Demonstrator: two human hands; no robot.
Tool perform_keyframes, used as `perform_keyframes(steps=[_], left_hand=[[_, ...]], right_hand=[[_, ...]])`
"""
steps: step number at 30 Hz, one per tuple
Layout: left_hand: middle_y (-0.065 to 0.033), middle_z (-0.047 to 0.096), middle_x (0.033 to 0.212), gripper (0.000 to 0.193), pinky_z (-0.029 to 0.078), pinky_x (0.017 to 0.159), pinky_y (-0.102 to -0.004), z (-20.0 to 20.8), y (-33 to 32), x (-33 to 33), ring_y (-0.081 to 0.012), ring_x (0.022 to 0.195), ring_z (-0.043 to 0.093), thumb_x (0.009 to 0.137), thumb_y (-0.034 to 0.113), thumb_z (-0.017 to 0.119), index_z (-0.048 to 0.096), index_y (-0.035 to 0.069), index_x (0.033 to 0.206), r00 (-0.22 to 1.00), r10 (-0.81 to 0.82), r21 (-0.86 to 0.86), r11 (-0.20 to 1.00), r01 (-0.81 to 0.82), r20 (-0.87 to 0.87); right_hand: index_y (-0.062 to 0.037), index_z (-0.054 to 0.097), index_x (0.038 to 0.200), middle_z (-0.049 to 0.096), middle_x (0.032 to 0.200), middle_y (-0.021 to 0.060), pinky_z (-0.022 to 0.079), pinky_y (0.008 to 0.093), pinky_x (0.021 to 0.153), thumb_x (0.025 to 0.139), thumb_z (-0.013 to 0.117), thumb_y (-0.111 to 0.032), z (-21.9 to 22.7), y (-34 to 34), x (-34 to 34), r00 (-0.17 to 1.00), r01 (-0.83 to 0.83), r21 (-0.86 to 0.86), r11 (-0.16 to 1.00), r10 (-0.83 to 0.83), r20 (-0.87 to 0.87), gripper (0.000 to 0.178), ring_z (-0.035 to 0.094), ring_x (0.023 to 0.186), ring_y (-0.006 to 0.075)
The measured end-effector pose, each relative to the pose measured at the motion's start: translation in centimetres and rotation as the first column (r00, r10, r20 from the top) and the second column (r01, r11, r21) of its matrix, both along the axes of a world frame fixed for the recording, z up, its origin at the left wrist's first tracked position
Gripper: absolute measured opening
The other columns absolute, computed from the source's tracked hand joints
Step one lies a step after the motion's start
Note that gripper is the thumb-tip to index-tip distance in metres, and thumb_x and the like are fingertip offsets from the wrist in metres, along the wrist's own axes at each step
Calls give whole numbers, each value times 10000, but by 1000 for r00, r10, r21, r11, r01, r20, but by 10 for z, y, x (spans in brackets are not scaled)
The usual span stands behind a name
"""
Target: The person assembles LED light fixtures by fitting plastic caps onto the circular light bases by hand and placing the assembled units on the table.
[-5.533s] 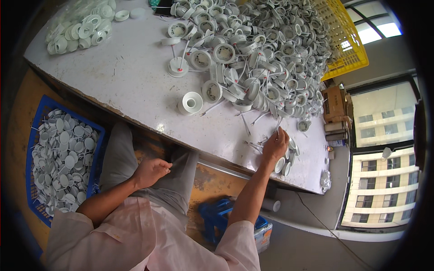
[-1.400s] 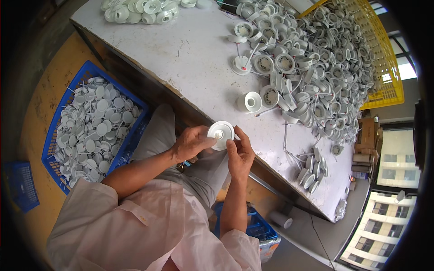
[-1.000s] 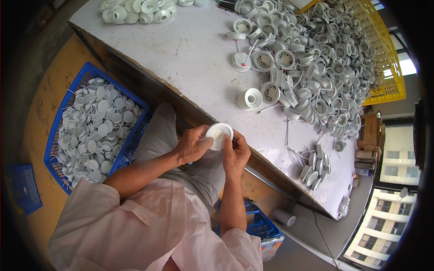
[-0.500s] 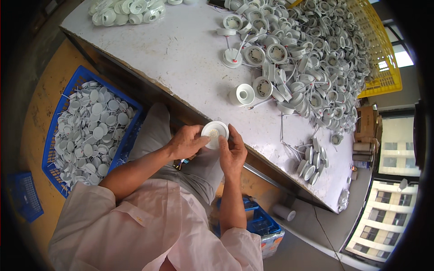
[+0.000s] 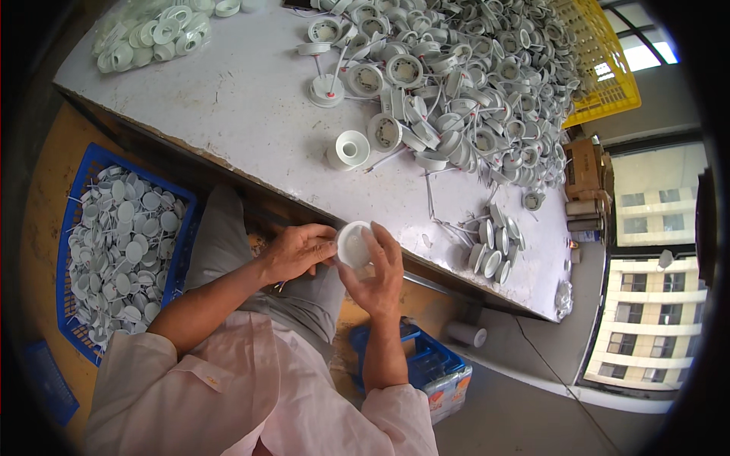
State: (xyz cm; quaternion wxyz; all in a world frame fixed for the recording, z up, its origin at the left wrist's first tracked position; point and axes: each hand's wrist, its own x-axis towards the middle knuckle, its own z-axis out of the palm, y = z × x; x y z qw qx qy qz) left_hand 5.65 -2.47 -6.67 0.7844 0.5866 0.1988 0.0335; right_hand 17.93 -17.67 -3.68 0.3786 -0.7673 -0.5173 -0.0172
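Observation:
Above my lap, just off the table's near edge, a round white lamp housing (image 5: 352, 245) with a raised rim is between my hands. My right hand (image 5: 377, 272) grips it from the right, thumb below and fingers over the far side of the rim. On the other side, my left hand (image 5: 295, 252) has its bent fingertips at the left rim. The fingers partly cover the housing's inside. On the table ahead stands a white cup-shaped housing (image 5: 350, 150) with a stepped round opening.
A large heap of white lamp housings with wires (image 5: 471, 83) covers the table's right side, against a yellow crate (image 5: 608, 83). Several discs (image 5: 493, 247) lie nearer. A clear bag of white rings (image 5: 152, 38) is far left. Blue baskets (image 5: 65, 304) (image 5: 449, 372) stand on the floor.
My right fingers have moved across the housing's far rim, and the housing has turned slightly. My left thumb has drawn back from its face to the edge. The whole view has shifted.

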Motion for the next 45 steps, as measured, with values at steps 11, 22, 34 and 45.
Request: perform_keyframes(steps=[11,22,34,45], left_hand=[[-134,674,1077,283,526,812,-246,-8,-33,35,-145,954,659,912,99,621,584,-26,1164,980,-50,208,978,9,192],[-122,700,1002,287,530,782,-259,31,-74,83,-149,909,672,876,122,651,632,17,1142,976,-204,393,905,160,72],[-134,677,1034,336,534,754,-355,29,-112,135,-272,874,667,806,94,689,608,34,1127,897,-328,684,728,40,297],[-205,431,1387,589,426,1000,-427,39,-132,213,-349,1274,443,694,143,779,514,3,1201,787,-468,882,428,-196,402]], right_hand=[[-4,557,1225,558,1215,204,440,423,961,748,740,-134,-27,-116,94,644,760,114,640,-765,3,527,544,1138,350],[9,597,1145,554,1179,230,447,453,938,724,787,-240,-37,-129,146,586,776,148,614,-787,193,525,537,1109,397],[-93,677,1014,528,1222,189,415,476,936,724,771,-292,-42,-132,164,470,807,141,573,-769,432,365,467,1151,388],[-101,581,1250,433,1359,183,256,544,1060,719,726,-271,-32,-150,198,541,724,246,645,-751,380,577,315,1319,425]])
